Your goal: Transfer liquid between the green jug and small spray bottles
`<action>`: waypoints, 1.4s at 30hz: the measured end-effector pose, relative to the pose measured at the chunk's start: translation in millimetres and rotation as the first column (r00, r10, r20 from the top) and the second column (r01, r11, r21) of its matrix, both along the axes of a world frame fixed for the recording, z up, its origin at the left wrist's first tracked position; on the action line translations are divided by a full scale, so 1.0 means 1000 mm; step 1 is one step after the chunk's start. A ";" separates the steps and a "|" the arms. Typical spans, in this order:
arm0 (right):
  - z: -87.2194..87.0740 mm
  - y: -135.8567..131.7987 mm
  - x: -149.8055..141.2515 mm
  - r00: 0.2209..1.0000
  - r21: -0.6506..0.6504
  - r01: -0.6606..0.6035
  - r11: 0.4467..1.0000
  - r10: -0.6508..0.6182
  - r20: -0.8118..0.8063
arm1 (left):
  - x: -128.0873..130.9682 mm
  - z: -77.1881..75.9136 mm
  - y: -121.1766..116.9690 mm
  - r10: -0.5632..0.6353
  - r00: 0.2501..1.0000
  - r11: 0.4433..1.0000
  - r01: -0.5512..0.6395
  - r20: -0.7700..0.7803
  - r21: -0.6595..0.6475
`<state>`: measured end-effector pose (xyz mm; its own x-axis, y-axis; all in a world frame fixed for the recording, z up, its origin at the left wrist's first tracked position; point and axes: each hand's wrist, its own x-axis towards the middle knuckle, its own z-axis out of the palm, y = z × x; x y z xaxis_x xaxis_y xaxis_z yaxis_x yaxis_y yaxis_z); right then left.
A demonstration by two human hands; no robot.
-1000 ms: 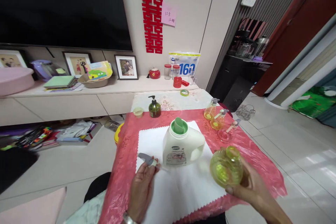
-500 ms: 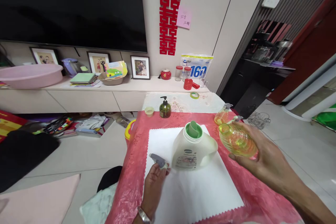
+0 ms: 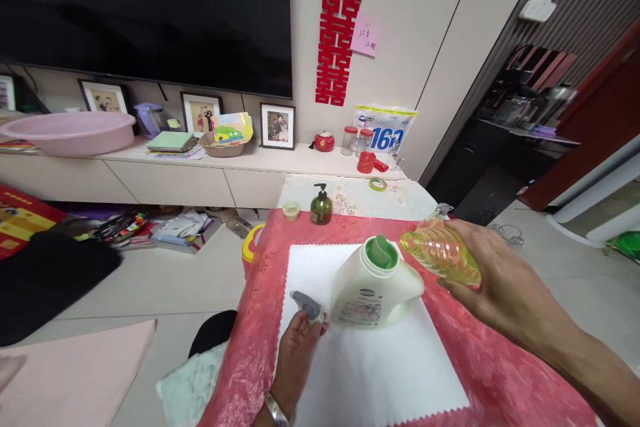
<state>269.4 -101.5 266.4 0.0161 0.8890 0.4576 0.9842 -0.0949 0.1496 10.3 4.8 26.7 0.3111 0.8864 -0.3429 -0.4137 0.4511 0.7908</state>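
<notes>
- Leaning to the left, the yellow bottle (image 3: 443,251) is in the right hand (image 3: 495,273), with its open mouth just beside the mouth of the jug (image 3: 370,303); from where I stand, I cannot tell if they touch.
- The right fingers grasp the bottle around its lower part, with the thumb on the near side.
- The jug stands upright on the white sheet (image 3: 380,380), with a green insert (image 3: 383,253) in its mouth.
- At its left, the left hand (image 3: 295,350) pinches a grey spray head (image 3: 306,305) between the fingertips.
- Under the sheet lies the red cloth (image 3: 245,340).
- Farther back, the pump bottle (image 3: 321,209) stands near a small cup (image 3: 291,211).
- Behind them, the tape (image 3: 378,184) lies on the floral cloth (image 3: 410,195).
</notes>
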 end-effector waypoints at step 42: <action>0.029 0.013 -0.003 0.956 -0.087 -0.076 0.993 0.097 0.276 | -0.001 -0.022 0.002 -0.034 0.999 0.998 0.033 0.010 0.047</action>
